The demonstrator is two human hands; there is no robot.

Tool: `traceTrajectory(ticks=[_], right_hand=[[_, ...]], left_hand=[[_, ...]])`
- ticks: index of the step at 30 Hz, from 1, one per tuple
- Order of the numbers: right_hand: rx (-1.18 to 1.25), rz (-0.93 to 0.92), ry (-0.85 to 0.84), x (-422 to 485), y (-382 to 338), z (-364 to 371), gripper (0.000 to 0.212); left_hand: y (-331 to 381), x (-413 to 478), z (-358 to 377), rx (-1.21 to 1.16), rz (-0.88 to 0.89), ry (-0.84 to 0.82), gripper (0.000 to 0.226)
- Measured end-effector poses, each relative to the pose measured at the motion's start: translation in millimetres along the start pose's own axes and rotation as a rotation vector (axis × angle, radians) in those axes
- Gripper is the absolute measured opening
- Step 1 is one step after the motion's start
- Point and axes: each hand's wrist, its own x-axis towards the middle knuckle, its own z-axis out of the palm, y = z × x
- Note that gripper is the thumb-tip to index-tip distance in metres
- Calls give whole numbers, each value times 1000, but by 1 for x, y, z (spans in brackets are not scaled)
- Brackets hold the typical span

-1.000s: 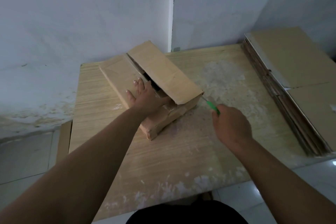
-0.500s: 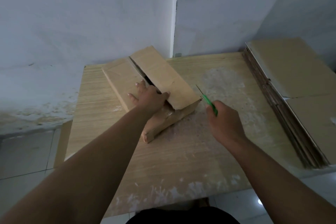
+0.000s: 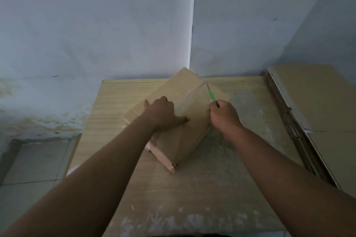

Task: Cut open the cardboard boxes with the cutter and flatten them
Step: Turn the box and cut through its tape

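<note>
A brown cardboard box [image 3: 185, 132] lies at an angle in the middle of the wooden table [image 3: 192, 194]. My left hand [image 3: 163, 113] presses flat on the box's top, fingers spread and thumb pointing right. My right hand [image 3: 224, 115] grips a green-handled cutter [image 3: 212, 96] at the box's right side. The cutter's thin blade points up and away, and its tip meets a seam line near the box's far end.
A thick stack of flattened cardboard [image 3: 308, 113] lies along the table's right edge. Grey walls meet in a corner [image 3: 191, 44] behind the table. Tiled floor [image 3: 34, 163] shows to the left. White dusty marks cover the table's near part.
The box has been turned or closed; the raised flap is gone and a closed face is up. My left hand moved onto that face. The cutter moved up to the far seam.
</note>
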Motion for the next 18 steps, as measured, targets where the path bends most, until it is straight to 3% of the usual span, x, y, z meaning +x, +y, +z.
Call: traceTrajectory(ticks=[2, 5, 9, 11, 14, 18], right_hand=[[64, 39, -27, 2, 3, 4, 43], [-12, 19, -35, 13, 4, -5, 43], [-177, -206, -60, 36, 1, -27, 36], [-216, -266, -152, 46, 1, -33, 33], [-173, -199, -319, 53, 8, -38, 36], [139, -32, -348, 50, 25, -34, 38]], left_hand=[[9, -2, 9, 40, -86, -17, 90], [7, -3, 17, 101, -63, -80, 89], [-5, 0, 5, 279, 86, -159, 91], [-9, 1, -3, 373, 127, -212, 88], [-18, 5, -15, 514, 88, -187, 88], [-20, 12, -19, 559, 43, -123, 90]])
